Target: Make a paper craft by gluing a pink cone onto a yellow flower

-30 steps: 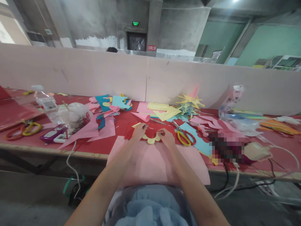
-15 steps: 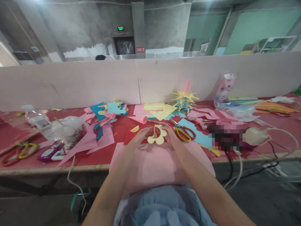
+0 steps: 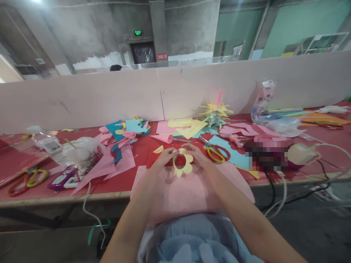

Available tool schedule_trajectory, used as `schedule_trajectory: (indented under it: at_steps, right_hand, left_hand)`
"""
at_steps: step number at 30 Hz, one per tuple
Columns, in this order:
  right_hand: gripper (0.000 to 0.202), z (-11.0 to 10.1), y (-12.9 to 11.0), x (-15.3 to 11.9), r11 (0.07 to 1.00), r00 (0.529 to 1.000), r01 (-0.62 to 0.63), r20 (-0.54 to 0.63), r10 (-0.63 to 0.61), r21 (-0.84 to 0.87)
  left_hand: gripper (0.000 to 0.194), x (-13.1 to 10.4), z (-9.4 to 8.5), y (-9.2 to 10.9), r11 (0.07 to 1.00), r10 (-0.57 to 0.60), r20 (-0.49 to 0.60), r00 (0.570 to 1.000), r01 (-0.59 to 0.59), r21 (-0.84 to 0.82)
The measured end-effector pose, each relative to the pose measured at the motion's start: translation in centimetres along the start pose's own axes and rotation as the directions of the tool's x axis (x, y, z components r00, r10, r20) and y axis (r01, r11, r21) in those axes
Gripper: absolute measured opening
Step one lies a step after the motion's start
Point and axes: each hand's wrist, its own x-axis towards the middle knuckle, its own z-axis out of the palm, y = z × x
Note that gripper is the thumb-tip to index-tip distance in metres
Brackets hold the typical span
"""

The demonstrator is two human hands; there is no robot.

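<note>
Two hands at work over a cluttered red tabletop (image 3: 139, 155), seen from above: the left hand (image 3: 168, 157) pinches the upper left part of a yellow petal-edged paper ring (image 3: 188, 168) between its fingertips, while the right hand (image 3: 196, 152) bends its fingers against the far right edge, though whether it pinches or merely steadies the paper cannot be told. The ring lies between the two hands, its lobes turned outward and its scalloped near edge over a pink sheet (image 3: 179, 197); the grip at the far side presumably serves to keep the thin strip rounded and its hole open. The pink sheet spreads beneath both forearms and past the near edge of the tabletop, perhaps as a cover for the lap. Scissors (image 3: 218, 153) rest just beside the right hand, handles nearest it, probably so placed for easy reach; a yellow offcut (image 3: 158, 149) lies just beyond the left hand, and a pink paper cone (image 3: 166, 138) farther beyond. Of the containers, a transparent bottle (image 3: 47, 141) stands tilted well to the left of the left hand, contents indistinct; nearer that hand, a white plastic bag (image 3: 82, 149) bulges with matter too blurred to name; well beyond the right hand, a printed transparent packet (image 3: 264, 100) leans toward the partition (image 3: 208, 80), its contents likewise unreadable
</note>
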Motion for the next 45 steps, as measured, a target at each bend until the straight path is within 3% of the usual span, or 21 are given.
schedule_trajectory:
  at_steps: [7,14,22,30,40,45]
  right_hand:
    - [0.032,1.0,0.6,0.2,0.988,0.990,0.039,-0.131,-0.060,-0.152]
    - [0.031,0.6,0.8,0.4,0.982,0.974,0.083,-0.194,-0.115,-0.167]
    - [0.031,0.2,0.4,0.6,0.974,0.936,0.159,-0.288,-0.200,-0.162]
    - [0.031,0.4,0.5,0.5,0.969,0.929,0.163,-0.302,-0.213,-0.185]
    - [0.029,-0.3,1.3,0.9,0.962,0.887,0.222,-0.377,-0.266,-0.156]
    - [0.027,-0.9,1.9,1.4,0.961,0.855,0.246,-0.437,-0.278,-0.128]
  left_hand:
    - [0.023,0.4,-0.1,-0.2,0.995,0.032,-0.125,0.992,-0.020,0.097]
    - [0.035,1.0,-0.5,-0.4,0.999,0.030,-0.224,0.974,-0.025,0.026]
    - [0.042,0.8,-0.4,-0.6,0.999,0.042,-0.103,0.994,-0.044,-0.014]
    - [0.029,1.3,-0.9,-1.6,0.996,0.083,-0.125,0.989,-0.080,0.025]
    - [0.041,1.1,-0.7,-1.1,0.995,0.080,-0.114,0.990,-0.086,-0.049]
    - [0.042,0.7,0.1,-0.5,0.994,0.067,-0.047,0.997,-0.071,-0.088]
